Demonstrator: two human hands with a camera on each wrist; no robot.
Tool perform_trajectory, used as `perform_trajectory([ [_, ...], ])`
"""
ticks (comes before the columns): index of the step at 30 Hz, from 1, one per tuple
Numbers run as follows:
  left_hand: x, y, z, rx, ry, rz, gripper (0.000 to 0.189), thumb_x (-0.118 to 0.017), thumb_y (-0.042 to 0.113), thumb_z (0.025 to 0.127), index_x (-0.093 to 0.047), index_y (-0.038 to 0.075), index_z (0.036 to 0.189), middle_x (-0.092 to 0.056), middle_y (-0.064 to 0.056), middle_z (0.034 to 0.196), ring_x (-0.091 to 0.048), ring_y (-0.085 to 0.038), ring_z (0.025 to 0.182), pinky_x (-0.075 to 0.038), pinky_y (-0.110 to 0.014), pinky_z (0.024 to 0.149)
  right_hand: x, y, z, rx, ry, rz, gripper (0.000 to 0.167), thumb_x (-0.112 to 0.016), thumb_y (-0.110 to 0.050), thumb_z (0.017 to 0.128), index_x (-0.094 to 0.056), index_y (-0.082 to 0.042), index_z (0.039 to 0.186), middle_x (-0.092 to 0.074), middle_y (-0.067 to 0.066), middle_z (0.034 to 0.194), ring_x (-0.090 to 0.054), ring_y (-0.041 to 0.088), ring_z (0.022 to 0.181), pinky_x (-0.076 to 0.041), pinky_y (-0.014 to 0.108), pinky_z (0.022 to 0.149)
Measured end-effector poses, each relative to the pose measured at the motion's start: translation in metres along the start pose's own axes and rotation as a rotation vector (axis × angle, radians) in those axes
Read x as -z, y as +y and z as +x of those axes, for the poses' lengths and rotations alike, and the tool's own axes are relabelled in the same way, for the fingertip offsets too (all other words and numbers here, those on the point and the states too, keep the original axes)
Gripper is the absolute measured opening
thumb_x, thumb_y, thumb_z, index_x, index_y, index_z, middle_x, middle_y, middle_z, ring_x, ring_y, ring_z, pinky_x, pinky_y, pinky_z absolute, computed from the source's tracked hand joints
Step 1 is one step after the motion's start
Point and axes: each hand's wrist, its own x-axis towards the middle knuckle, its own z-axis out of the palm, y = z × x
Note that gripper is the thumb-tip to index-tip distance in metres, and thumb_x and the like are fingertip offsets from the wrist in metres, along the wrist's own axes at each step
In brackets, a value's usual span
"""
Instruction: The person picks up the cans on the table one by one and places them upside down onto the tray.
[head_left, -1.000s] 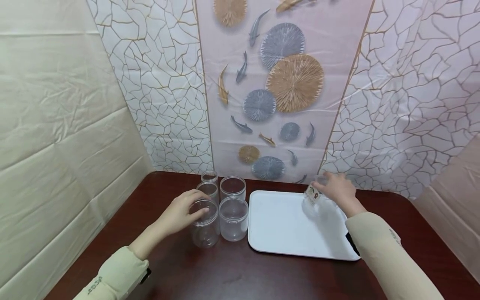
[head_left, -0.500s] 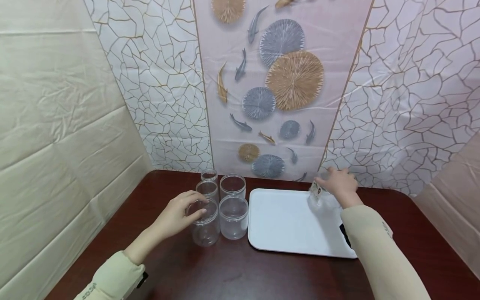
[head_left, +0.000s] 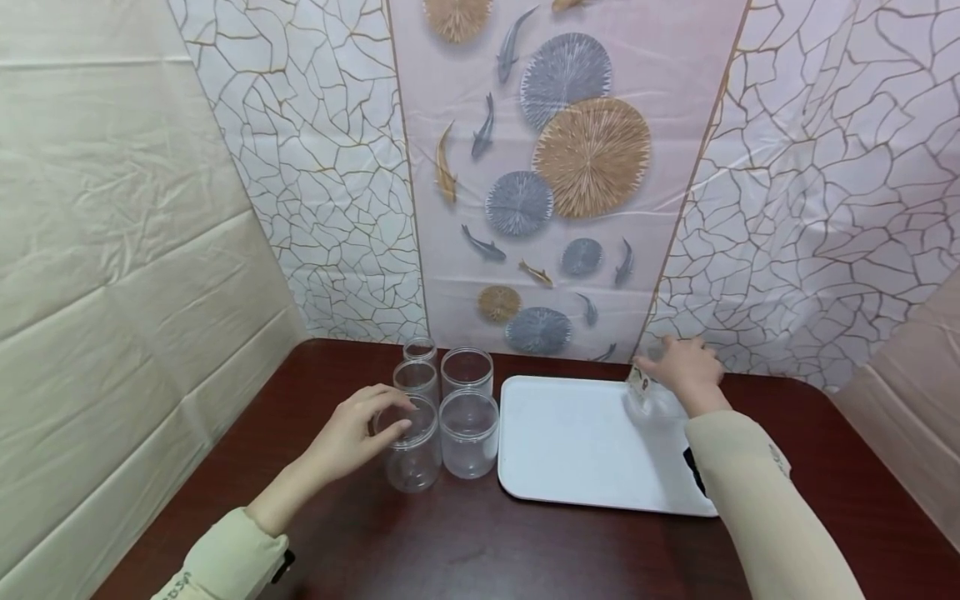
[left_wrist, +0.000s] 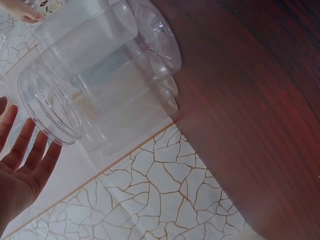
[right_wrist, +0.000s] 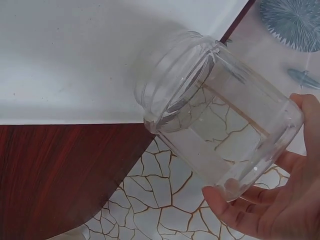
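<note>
My right hand (head_left: 686,371) holds a clear plastic jar (right_wrist: 225,120) by its base, fingers and thumb spread round it. The jar is upside down, its threaded mouth right at the white tray (head_left: 570,442), at the tray's far right corner. In the head view a small printed patch (head_left: 640,382) shows at its side. My left hand (head_left: 348,429) is at the rim of the nearest upright clear jar (head_left: 414,467), fingers gently bent and thumb apart from them. In the left wrist view, fingertips (left_wrist: 30,125) lie right at that jar's rim; the thumb is hidden.
Several more clear jars stand upright beside and behind the near one, including a wide jar (head_left: 469,454) close to the tray's left edge and a narrower one (head_left: 420,350) at the back. They stand on a dark red-brown table (head_left: 450,542). A patterned cloth wall (head_left: 517,250) rises behind the table.
My right hand has moved the upside-down jar a little to the right, toward the tray's far right corner. My left hand has stayed at the near jar's rim.
</note>
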Motion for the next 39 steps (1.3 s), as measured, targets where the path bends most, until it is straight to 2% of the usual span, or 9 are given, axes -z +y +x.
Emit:
perform_trajectory([
  [4,0.0,0.0,0.001,-0.004,0.002,0.005,0.02,-0.073,0.016,0.082,-0.067,0.016,0.1,-0.066,0.001,0.104,-0.058,-0.014,0.095,-0.049,-0.028,0.073,0.0,0.0,0.0,-0.003,-0.005,0.005,0.077,-0.048,-0.052,0.091,-0.032,0.005,0.14,-0.031,0.048,0.127,-0.041,0.061,0.107,-0.045,0.063,0.08],
  [9,-0.002,-0.001,0.0,-0.002,-0.008,-0.013,0.02,-0.073,0.014,0.081,-0.067,0.015,0.1,-0.065,0.002,0.101,-0.058,-0.015,0.093,-0.048,-0.023,0.064,-0.003,0.002,0.0,-0.007,-0.016,0.005,0.076,-0.048,-0.053,0.09,-0.033,0.004,0.139,-0.031,0.047,0.126,-0.042,0.06,0.104,-0.047,0.06,0.073],
  [16,0.0,0.0,-0.002,0.016,-0.008,-0.045,0.019,-0.072,0.015,0.082,-0.067,0.016,0.1,-0.065,-0.001,0.104,-0.056,-0.016,0.085,-0.046,-0.018,0.053,-0.002,0.006,-0.001,-0.016,-0.034,-0.004,0.079,-0.047,-0.056,0.09,-0.031,0.003,0.14,-0.03,0.048,0.124,-0.04,0.063,0.105,-0.047,0.061,0.074],
  [25,-0.001,-0.001,-0.003,0.004,-0.005,-0.039,0.019,-0.073,0.016,0.082,-0.068,0.016,0.1,-0.065,0.0,0.103,-0.058,-0.016,0.094,-0.046,-0.019,0.055,-0.007,0.006,0.002,-0.044,-0.023,0.015,0.079,-0.047,-0.056,0.09,-0.03,0.002,0.142,-0.027,0.047,0.128,-0.036,0.063,0.109,-0.045,0.062,0.077],
  [27,-0.002,-0.001,-0.004,0.002,-0.002,-0.027,0.019,-0.073,0.016,0.082,-0.068,0.016,0.1,-0.066,0.001,0.102,-0.059,-0.016,0.096,-0.048,-0.02,0.059,-0.009,0.005,0.002,-0.054,-0.023,0.025,0.079,-0.047,-0.056,0.09,-0.029,0.001,0.142,-0.026,0.046,0.128,-0.034,0.063,0.11,-0.044,0.063,0.078],
  [32,-0.003,-0.001,-0.007,0.001,0.004,-0.023,0.019,-0.073,0.016,0.081,-0.068,0.017,0.099,-0.066,0.0,0.103,-0.058,-0.015,0.092,-0.046,-0.018,0.058,-0.01,0.004,0.003,-0.065,-0.027,0.045,0.08,-0.048,-0.057,0.09,-0.029,0.001,0.142,-0.023,0.046,0.129,-0.031,0.062,0.113,-0.044,0.065,0.08],
  [35,-0.002,-0.001,-0.007,0.007,0.006,-0.034,0.018,-0.073,0.016,0.082,-0.068,0.017,0.099,-0.066,0.0,0.103,-0.055,-0.012,0.086,-0.043,-0.015,0.052,-0.008,0.003,0.002,-0.066,-0.026,0.049,0.081,-0.047,-0.058,0.09,-0.028,0.001,0.142,-0.022,0.047,0.129,-0.03,0.063,0.112,-0.044,0.065,0.079],
  [39,-0.002,0.0,-0.005,0.003,0.004,-0.035,0.018,-0.073,0.016,0.082,-0.068,0.017,0.099,-0.065,0.001,0.102,-0.055,-0.014,0.087,-0.044,-0.016,0.054,-0.007,0.003,0.0,-0.086,-0.026,0.059,0.082,-0.047,-0.059,0.09,-0.027,0.0,0.143,-0.022,0.047,0.13,-0.029,0.063,0.114,-0.043,0.064,0.08],
])
